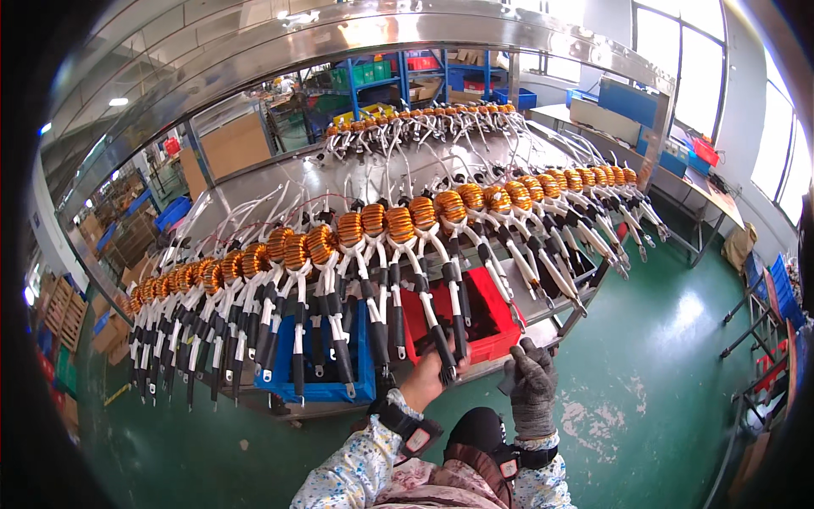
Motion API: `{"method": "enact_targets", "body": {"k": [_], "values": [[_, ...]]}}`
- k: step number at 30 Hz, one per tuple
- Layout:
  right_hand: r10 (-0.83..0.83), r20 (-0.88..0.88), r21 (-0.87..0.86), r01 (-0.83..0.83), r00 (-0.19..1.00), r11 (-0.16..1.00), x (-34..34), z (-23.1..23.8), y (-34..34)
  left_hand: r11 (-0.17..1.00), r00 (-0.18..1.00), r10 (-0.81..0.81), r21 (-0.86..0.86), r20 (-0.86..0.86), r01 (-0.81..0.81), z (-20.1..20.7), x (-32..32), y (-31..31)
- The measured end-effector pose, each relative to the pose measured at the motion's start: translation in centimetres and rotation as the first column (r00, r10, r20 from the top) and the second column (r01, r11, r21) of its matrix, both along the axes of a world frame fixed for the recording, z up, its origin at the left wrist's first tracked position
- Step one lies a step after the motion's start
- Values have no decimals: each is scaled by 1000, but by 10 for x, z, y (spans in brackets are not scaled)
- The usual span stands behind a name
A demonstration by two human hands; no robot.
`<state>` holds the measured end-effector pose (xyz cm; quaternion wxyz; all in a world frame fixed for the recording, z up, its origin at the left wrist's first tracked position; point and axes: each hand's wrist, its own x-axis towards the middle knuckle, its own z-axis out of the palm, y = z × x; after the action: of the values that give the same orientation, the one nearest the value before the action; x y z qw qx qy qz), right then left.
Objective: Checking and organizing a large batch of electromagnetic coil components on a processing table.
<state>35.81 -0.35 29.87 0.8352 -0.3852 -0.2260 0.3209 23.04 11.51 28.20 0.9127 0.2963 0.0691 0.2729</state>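
Note:
A long row of toroidal coils (399, 224), wound in copper-coloured wire, lies across the metal rack. Their white leads hang over the front edge, many covered in black sleeves and tipped with metal lugs. My bare left hand (424, 379) is closed around the lower end of one black-sleeved lead (437, 338), in front of the red bin. To its right, apart from the leads, my right hand (534, 392) wears a grey glove. Its fingers are bent together near a small dark piece (507, 385), whose kind I cannot make out.
Below the leads sit a blue bin (291, 391) and a red bin (483, 346) holding dark pieces. A second row of coils (424, 117) lies farther back. Shelves with bins (373, 78) stand behind the rack, a workbench (691, 191) at right.

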Motion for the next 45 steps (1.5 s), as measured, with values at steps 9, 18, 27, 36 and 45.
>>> {"method": "enact_targets", "body": {"k": [9,18,27,36,45], "values": [[175,192,-275,-118,966,954,-2,49,-10,1000,979,-18,4,204,17,18,35,-13],[126,244,-197,-78,962,977,0,37,-2,993,982,33,-113,184,-12,26,38,3],[170,117,-127,-155,978,980,0,40,-3,997,995,52,50,80,-56,19,37,-8],[164,176,-99,-148,971,984,2,41,-2,913,958,260,354,-118,-204,23,46,-3],[167,123,-120,-153,978,981,-5,48,-1,806,899,412,520,-152,-282,29,49,5]]}}
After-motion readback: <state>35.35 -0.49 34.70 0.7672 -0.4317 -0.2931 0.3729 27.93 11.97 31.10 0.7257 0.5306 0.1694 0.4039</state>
